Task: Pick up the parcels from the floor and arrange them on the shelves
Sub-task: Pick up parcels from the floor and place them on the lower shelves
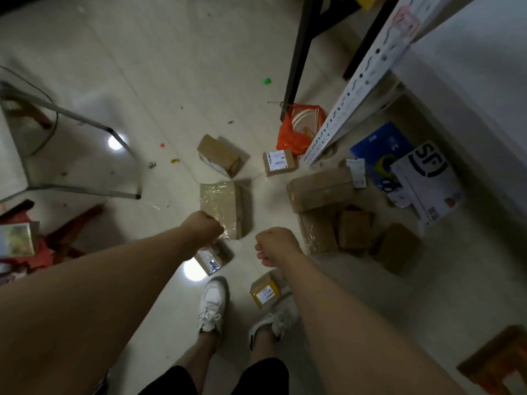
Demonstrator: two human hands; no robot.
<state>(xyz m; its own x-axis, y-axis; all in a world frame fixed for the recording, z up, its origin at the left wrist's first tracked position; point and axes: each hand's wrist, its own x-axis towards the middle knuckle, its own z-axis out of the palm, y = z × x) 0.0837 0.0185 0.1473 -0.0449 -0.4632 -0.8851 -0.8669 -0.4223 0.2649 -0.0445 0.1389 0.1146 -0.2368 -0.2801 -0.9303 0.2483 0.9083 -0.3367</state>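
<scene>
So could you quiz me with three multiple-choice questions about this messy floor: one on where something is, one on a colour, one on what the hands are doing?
1. Where does the orange plastic bag lie?
A. beside the foot of the white shelf upright
B. under the glass table
C. between the shoes

2. What colour are the person's shoes?
A. black
B. white
C. red

3. What state are the left hand and right hand in?
A. each carrying a parcel
B. flat and open
C. closed into fists, with no parcel lifted

Answers: 1 A, the bag touches the upright's base. 2 B, both sneakers are white. 3 C, both hands are curled shut above the floor's parcels.
</scene>
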